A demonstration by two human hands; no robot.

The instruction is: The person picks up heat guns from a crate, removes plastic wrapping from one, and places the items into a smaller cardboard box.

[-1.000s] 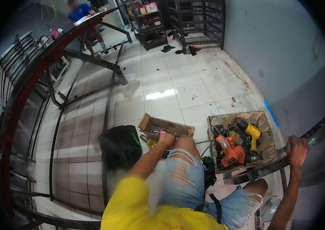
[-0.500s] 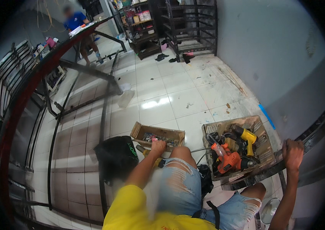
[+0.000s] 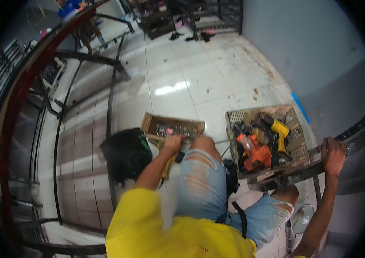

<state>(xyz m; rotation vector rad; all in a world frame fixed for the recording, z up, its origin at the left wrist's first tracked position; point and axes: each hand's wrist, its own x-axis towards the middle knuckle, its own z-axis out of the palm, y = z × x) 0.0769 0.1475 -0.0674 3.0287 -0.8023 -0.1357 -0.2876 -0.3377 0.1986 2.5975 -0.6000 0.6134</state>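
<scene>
My left hand (image 3: pixel 173 144) is closed at the near edge of a wooden box (image 3: pixel 150 123), fingers curled and partly hidden. Whatever they hold cannot be made out. Small metal hardware (image 3: pixel 174 130) and a reddish bit lie in the box. Beside my left wrist, a yellow tool (image 3: pixel 165 171) is partly covered by my arm. On the right, my right hand (image 3: pixel 334 158) grips a dark metal bar (image 3: pixel 278 180) that runs across in front of the plastic basket (image 3: pixel 298 149). An orange drill (image 3: pixel 258 157) and a yellow power tool (image 3: pixel 280 131) lie in that basket among cords.
A black bag (image 3: pixel 126 155) lies left of my arm. Long dark metal frames (image 3: pixel 112 92) stretch over the tiled floor at left. A grey wall (image 3: pixel 294 47) rises on the right. A round mirror-like disc (image 3: pixel 301 218) sits near my right forearm. Another person (image 3: pixel 71 10) stands far left.
The view has tipped down, so the scene sits higher in the picture. My left hand has drawn back slightly toward me at the box. My right hand stays on the metal bar.
</scene>
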